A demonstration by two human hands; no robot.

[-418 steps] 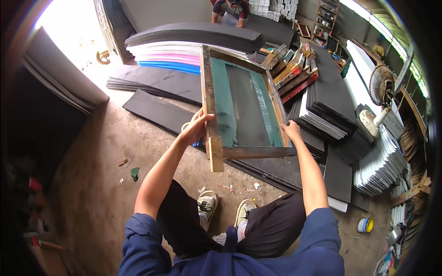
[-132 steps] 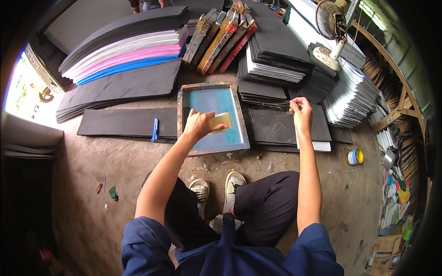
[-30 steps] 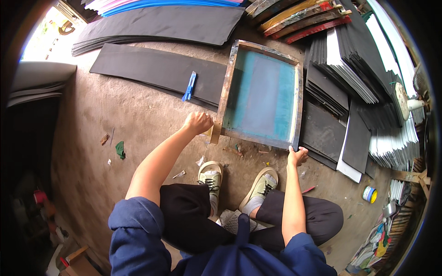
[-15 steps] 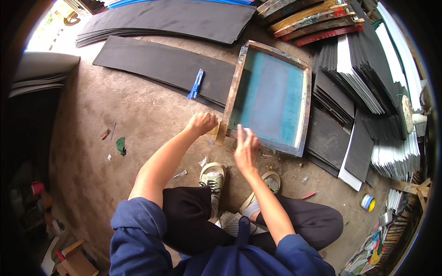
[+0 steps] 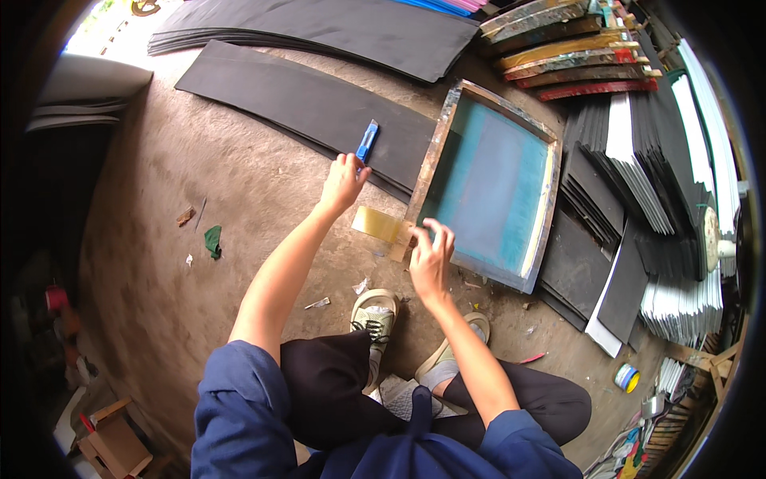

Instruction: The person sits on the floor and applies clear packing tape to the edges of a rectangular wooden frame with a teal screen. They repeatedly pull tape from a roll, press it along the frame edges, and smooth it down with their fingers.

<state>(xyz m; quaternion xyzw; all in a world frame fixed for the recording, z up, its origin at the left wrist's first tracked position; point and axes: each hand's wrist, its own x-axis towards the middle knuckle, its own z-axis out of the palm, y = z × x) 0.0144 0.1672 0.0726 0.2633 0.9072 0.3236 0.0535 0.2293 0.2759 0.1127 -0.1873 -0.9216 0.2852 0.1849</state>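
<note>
My left hand (image 5: 345,185) is at the lower end of a blue utility knife (image 5: 368,140), thumb and fingers closed around that end. The knife lies on a long black foam sheet (image 5: 295,104). A short strip of yellowish tape (image 5: 375,223) sticks out to the left from the near-left corner of a wooden screen-printing frame (image 5: 432,156). Beside that corner, my right hand (image 5: 432,259) hovers with its fingers bent and apart, holding nothing. Teal and grey-blue mesh (image 5: 487,180) fills the frame.
Stacks of black and white sheets (image 5: 630,172) stand right of the frame. Several stained wooden frames (image 5: 574,56) are piled at the far right. A small yellow-and-blue tin (image 5: 627,378), a red pen-like stick (image 5: 533,358) and a green scrap (image 5: 213,241) lie on the concrete floor (image 5: 159,279).
My left hand has left the tape at the frame's corner and moved up to the knife, uncovering the strip. My right hand stays near the corner. The whole view has shifted slightly.
</note>
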